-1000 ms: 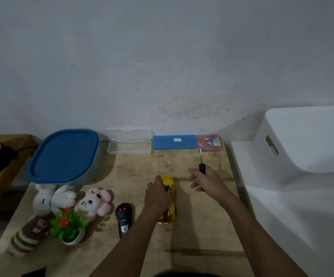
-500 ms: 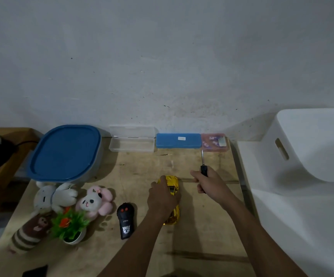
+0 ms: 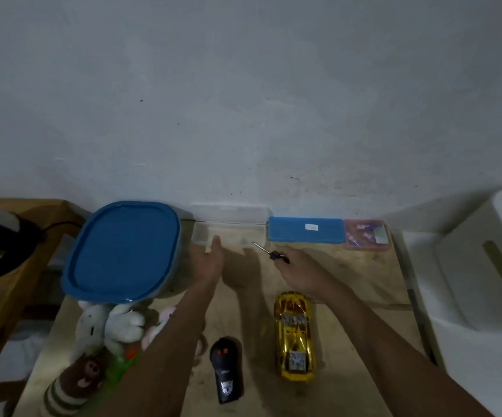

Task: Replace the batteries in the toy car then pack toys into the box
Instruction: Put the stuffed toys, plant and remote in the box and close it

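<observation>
left hand (image 3: 209, 261): fingers straight, at clear case (image 3: 228, 236) | right hand (image 3: 299, 270): grips screwdriver (image 3: 269, 252) | car (image 3: 295, 332): upright on bench (image 3: 364, 281)

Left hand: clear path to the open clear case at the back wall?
Probably yes. The left hand is open, its fingers at the front edge of the clear case, with nothing between them. The right hand, holding the screwdriver, sits off to the side.

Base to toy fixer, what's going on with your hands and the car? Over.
Left hand open by the clear case. Right hand grips the screwdriver. Gold toy car upright, untouched. Nothing in its way. Over.
</observation>
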A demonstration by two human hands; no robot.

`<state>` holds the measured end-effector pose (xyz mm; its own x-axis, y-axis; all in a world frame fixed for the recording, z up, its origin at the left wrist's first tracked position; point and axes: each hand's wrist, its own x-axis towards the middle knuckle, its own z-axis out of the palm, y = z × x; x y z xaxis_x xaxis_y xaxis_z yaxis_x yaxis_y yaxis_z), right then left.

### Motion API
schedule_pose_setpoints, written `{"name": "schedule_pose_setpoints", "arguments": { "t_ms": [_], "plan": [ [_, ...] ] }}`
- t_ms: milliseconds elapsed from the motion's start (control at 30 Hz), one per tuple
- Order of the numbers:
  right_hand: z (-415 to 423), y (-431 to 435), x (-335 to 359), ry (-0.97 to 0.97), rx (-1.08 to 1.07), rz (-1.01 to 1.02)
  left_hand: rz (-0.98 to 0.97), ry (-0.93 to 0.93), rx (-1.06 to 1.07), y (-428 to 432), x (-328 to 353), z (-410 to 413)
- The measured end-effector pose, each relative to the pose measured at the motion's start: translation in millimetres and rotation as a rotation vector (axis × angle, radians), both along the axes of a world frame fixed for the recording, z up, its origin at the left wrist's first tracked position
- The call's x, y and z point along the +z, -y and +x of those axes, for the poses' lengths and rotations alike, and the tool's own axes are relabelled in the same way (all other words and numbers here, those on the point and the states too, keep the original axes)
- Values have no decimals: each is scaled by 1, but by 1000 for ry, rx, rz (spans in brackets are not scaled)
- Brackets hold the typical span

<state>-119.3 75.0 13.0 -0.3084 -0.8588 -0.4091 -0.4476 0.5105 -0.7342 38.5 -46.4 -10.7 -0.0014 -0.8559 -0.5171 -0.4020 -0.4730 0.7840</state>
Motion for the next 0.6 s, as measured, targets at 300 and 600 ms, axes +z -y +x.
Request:
{"name": "schedule_pose_setpoints", "arguments": {
  "t_ms": [300,600],
  "plan": [
    [30,103,-34,-429,147,48,27,1,79,50,-42,0],
    [48,121,-50,-668,82,-145,20,-6,67,55,-56,6]
  ]
}}
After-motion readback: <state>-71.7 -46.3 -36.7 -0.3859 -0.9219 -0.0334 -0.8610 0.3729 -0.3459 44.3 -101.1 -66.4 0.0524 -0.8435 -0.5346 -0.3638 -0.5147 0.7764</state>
